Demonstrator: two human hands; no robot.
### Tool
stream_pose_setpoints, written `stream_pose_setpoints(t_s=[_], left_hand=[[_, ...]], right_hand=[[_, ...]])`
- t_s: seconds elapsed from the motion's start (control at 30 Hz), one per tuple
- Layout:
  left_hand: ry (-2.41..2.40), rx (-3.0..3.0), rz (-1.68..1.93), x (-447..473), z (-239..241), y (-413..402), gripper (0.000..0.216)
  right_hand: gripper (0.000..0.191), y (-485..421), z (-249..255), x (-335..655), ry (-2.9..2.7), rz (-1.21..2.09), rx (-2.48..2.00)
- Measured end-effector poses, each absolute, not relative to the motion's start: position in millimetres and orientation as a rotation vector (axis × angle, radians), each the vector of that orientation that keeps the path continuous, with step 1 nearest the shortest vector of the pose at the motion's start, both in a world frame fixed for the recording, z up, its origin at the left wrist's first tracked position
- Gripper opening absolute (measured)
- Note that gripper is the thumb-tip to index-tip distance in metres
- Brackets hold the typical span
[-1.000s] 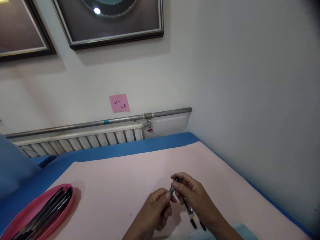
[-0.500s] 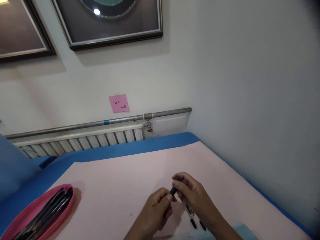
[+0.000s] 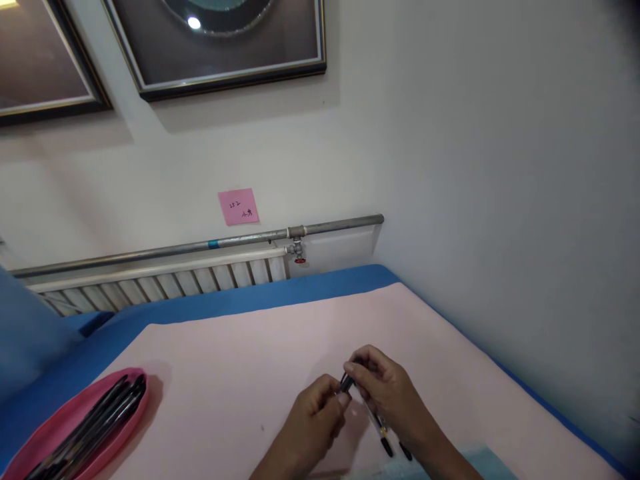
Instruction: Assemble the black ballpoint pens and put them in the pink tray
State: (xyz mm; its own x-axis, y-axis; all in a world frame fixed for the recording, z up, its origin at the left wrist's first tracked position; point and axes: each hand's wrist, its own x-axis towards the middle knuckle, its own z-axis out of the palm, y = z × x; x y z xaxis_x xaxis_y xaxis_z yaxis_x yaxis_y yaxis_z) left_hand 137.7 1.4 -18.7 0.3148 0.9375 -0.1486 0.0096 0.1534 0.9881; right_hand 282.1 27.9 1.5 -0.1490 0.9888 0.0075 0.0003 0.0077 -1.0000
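Between my two hands is a small black pen cap (image 3: 347, 382), tilted over the pink sheet. My left hand (image 3: 320, 410) pinches its lower end with thumb and index finger. The fingers of my right hand (image 3: 377, 380) are closed round its upper end, hiding part of it. Below my right hand, a clear-barrelled pen with a black end (image 3: 386, 447) lies on the sheet. A second black-ended piece (image 3: 405, 451) is beside it, mostly covered by my right hand and wrist.
Several black pens (image 3: 95, 427) lie in a pink oval basket (image 3: 143, 403) at the left. A pink sheet (image 3: 225, 373) covers the blue table (image 3: 300, 290). Light-blue material (image 3: 487, 463) lies at the near edge. A radiator (image 3: 165, 283) and wall stand behind, another wall at right.
My left thumb and fingers have shifted slightly on the pen cap, and a little more of it shows. My right hand has barely moved; the pens and basket are as before.
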Motion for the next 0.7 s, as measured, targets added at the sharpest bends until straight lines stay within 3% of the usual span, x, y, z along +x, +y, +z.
stream_pose_setpoints(t_s=[0.17, 0.3, 0.57, 0.7], left_hand=[[0.982, 1.11, 0.833, 136.4, -8.3, -2.8, 0.031], [0.953, 1.073, 0.831, 136.1, -6.0, -4.9, 0.031], [1.023, 1.184, 0.907, 139.7, -16.6, 1.0, 0.03], [1.026, 1.139, 0.852, 138.5, -11.8, -1.4, 0.029]], right_hand=[[0.029, 25.8, 7.6, 282.6, -1.279, 1.453, -0.97], [0.025, 25.2, 8.3, 282.2, -1.293, 1.541, -0.927], [0.024, 28.3, 1.3, 280.3, -1.401, 1.238, -1.163], [0.024, 27.5, 2.7, 281.4, -1.34, 1.344, -1.101]])
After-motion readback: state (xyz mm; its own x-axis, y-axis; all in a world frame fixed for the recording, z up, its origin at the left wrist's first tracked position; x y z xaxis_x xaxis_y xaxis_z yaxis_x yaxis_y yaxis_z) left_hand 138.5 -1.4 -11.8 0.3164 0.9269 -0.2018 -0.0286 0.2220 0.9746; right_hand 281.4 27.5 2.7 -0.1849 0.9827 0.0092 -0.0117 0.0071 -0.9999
